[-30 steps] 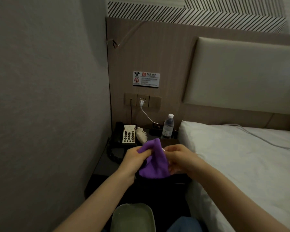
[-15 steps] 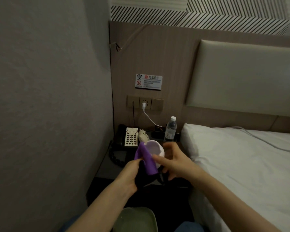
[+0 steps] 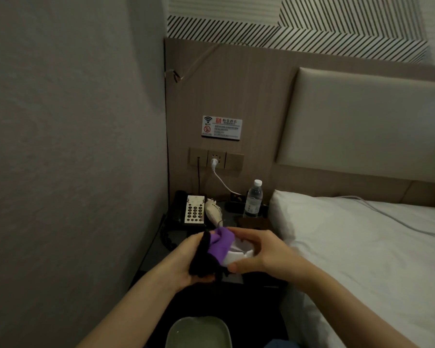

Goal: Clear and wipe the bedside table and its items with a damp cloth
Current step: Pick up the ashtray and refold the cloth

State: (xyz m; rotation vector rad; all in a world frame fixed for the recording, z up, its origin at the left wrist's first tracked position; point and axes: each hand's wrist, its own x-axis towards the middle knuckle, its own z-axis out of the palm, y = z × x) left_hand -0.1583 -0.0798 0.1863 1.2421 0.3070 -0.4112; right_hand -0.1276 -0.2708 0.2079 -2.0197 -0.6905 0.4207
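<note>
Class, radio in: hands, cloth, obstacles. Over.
Left hand grips purple cloth. Right hand holds white cup. Cloth wiping cup. Nothing blocking.

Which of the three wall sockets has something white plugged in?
The middle socket: a white plug sits in it. The left socket has a thin dark cord, and the right panel looks bare.

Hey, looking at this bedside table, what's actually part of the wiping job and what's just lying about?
Part of the job:
purple cloth, gripped by the left hand
white item, held by the right hand
bedside table
telephone
water bottle
basin

Just lying about:
bed
wall sign
sockets
</note>
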